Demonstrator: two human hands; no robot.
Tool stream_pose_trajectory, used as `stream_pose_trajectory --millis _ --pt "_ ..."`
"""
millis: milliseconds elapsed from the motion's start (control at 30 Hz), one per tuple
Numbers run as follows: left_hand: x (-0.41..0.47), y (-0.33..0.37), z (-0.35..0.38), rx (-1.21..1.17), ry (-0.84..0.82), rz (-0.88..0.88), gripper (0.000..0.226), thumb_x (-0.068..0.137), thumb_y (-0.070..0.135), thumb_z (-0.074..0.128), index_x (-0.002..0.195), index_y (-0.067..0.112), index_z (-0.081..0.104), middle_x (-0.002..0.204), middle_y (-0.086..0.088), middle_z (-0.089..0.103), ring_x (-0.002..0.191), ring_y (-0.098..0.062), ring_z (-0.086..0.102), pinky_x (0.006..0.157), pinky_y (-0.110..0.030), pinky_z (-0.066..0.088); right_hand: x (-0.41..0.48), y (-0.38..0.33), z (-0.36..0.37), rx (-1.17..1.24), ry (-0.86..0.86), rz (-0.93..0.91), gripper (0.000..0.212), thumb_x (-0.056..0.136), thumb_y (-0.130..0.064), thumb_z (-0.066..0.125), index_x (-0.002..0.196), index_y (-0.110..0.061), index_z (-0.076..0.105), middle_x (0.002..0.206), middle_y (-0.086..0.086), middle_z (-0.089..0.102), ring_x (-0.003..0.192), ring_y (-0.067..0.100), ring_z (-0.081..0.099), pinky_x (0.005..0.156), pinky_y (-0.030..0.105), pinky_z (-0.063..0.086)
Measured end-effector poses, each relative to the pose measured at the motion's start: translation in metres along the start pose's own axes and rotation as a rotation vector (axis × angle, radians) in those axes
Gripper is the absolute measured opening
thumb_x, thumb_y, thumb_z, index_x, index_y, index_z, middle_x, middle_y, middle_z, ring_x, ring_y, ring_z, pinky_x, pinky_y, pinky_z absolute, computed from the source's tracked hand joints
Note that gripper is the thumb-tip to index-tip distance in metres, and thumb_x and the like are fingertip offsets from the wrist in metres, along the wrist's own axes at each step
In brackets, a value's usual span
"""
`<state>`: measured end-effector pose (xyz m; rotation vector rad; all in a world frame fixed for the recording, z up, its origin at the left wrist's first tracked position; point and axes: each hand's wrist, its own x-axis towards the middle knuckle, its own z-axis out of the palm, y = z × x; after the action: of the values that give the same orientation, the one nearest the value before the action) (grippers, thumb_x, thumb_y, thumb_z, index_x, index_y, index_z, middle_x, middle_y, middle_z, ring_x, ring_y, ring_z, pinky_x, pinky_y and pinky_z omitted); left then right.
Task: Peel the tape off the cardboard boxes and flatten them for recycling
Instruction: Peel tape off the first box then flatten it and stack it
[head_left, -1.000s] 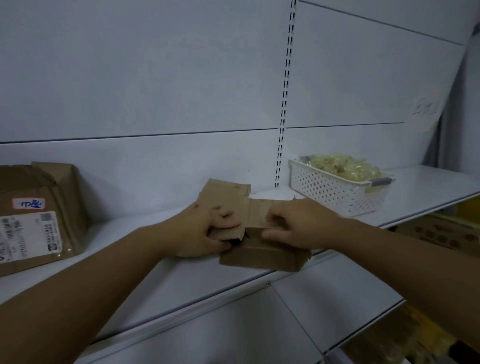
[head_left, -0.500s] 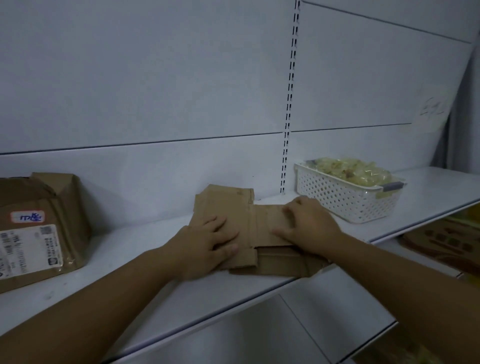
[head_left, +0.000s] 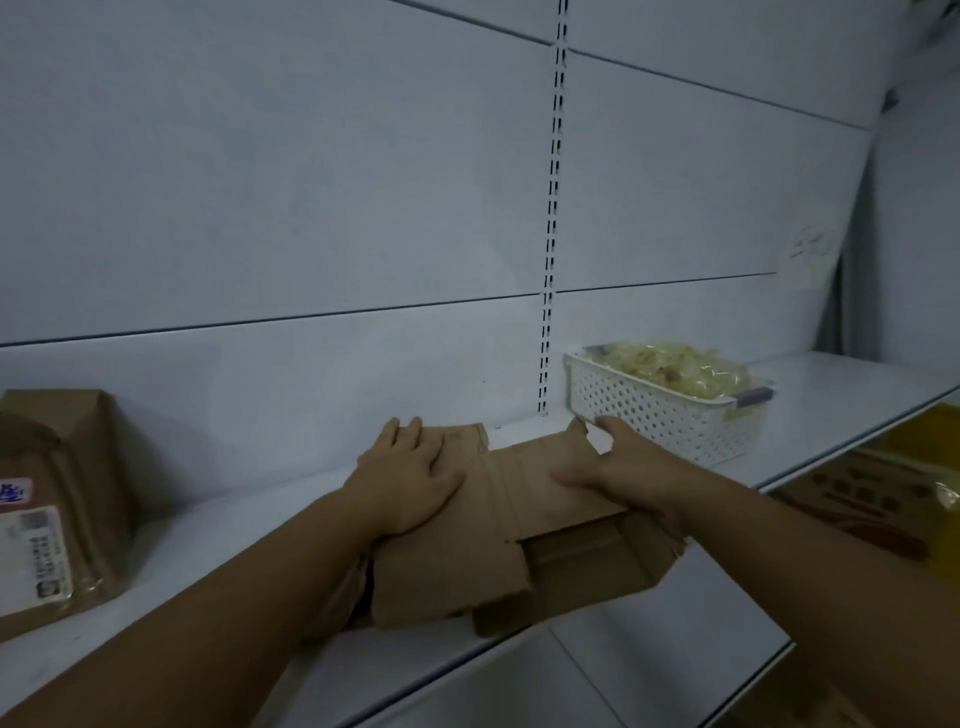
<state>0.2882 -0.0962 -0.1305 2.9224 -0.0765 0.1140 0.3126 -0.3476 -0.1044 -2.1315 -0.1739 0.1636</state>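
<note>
Flatter than a second ago, the brown cardboard box (head_left: 498, 530) lies creased and ragged-edged on the white shelf (head_left: 234, 519), my left hand (head_left: 410, 478) and right hand (head_left: 613, 467) pressing it, fingers spread flat.

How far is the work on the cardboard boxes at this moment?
Nearly done: one cardboard box lies collapsed on the shelf. In hand: left hand and right hand press it flat. Left: the labelled box at the far left is not yet flattened.
</note>
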Motion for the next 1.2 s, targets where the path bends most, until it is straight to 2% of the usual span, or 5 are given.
stream_pose_trajectory --millis 333,600,867,1067,1200 --pt "0.0 0.007 -0.002 0.022 -0.035 -0.033 0.067 0.093 0.057 0.025 0.149 0.025 0.008 0.159 -0.003 0.0 0.145 -0.024 -0.006 0.117 -0.044 0.005 0.018 -0.003 0.005 -0.24 -0.131 0.164 0.079 0.082 -0.058 0.056 0.136 -0.003 0.04 0.136 0.011 0.049 0.084 0.014 0.054 0.05 0.015 0.036" --pt "-0.021 -0.02 -0.029 -1.035 0.285 -0.123 0.088 0.071 0.046 0.073 0.144 0.025 0.029 0.142 0.004 0.038 0.125 -0.018 0.043 0.097 -0.029 0.038 0.012 0.008 -0.02 0.037 -0.183 -0.094 0.05 0.072 -0.057 0.061 0.109 -0.024 0.061 0.094 -0.012 0.066 0.076 -0.002 0.065 0.053 0.008 0.048" --pt "-0.047 -0.01 -0.052 -0.81 0.477 -0.134 0.038 0.064 0.037 0.082 0.063 0.009 0.057 0.061 -0.005 0.062 0.056 -0.014 0.057 0.056 -0.027 0.047 0.039 -0.039 -0.029 -0.557 0.464 -0.501 0.034 0.087 -0.035 0.061 0.118 -0.02 0.06 0.114 0.0 0.067 0.101 0.018 0.061 0.081 0.031 0.045" --pt "-0.08 0.002 0.009 -0.463 0.493 -0.273 0.03 0.079 0.028 0.068 0.072 0.022 0.039 0.066 0.005 0.05 0.058 -0.008 0.044 0.049 -0.024 0.03 0.009 -0.064 -0.016 -0.567 0.067 -0.627 0.018 0.091 -0.03 0.055 0.095 -0.023 0.072 0.1 -0.005 0.071 0.085 0.007 0.061 0.07 0.021 0.043" --pt "-0.084 0.015 0.002 -0.867 0.433 -0.273 0.023 0.078 0.02 0.068 0.09 0.023 0.049 0.07 0.0 0.058 0.051 -0.013 0.052 0.042 -0.023 0.041 -0.003 -0.075 -0.026 -0.544 -0.017 -0.687 0.029 0.085 -0.057 0.047 0.101 -0.041 0.064 0.113 -0.015 0.066 0.089 -0.007 0.057 0.072 0.012 0.039"
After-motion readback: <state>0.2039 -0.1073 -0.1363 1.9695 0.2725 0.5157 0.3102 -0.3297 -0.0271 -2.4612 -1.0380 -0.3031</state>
